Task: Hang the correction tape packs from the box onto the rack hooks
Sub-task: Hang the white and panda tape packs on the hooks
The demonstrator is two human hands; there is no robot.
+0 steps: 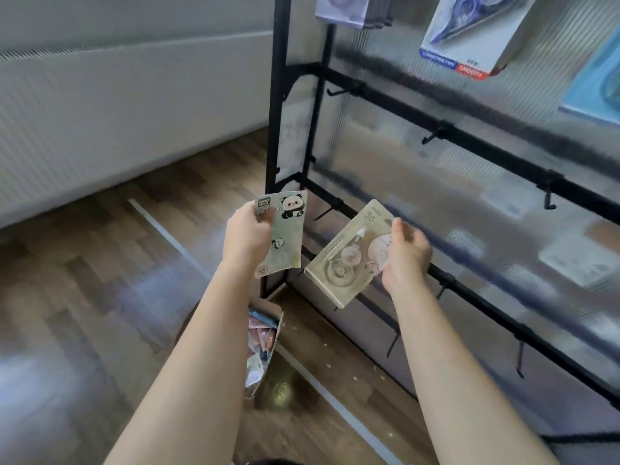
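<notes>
Both arms reach up from the bottom of the frame toward the black rack (369,85) that fills the right half. Left hand (246,234), center frame, grip closed on a panda-print pack (285,233): thumb pinching the card's top left corner, fingers behind it, card roughly upright w/ a slight tilt. Right hand (406,253), just right of center, holds a clear-blister pack (349,255) by its right edge, thumb on the front, fingers curled behind; that pack is tilted diagonally, top corner pointing to upper right. The 2 packs sit near each other but don't touch.

Both packs hang in the air in front of the rack's lower bars, on no hook. Nearest empty hook (327,213) pokes out btw. the two packs, just above the blister pack's top edge. More bare hooks along the bars running to lower right.

Upper right of frame: a blue/red correction tape pack (469,31) already on the rack; another pale purple pack (342,8) at top center, a light-blue one cut off at the right edge.

Box (265,347) on the wood floor (84,297), bottom center, btw. the forearms, open, w/ more packs inside; contents blurry. White wall panel (117,112) in upper left.
</notes>
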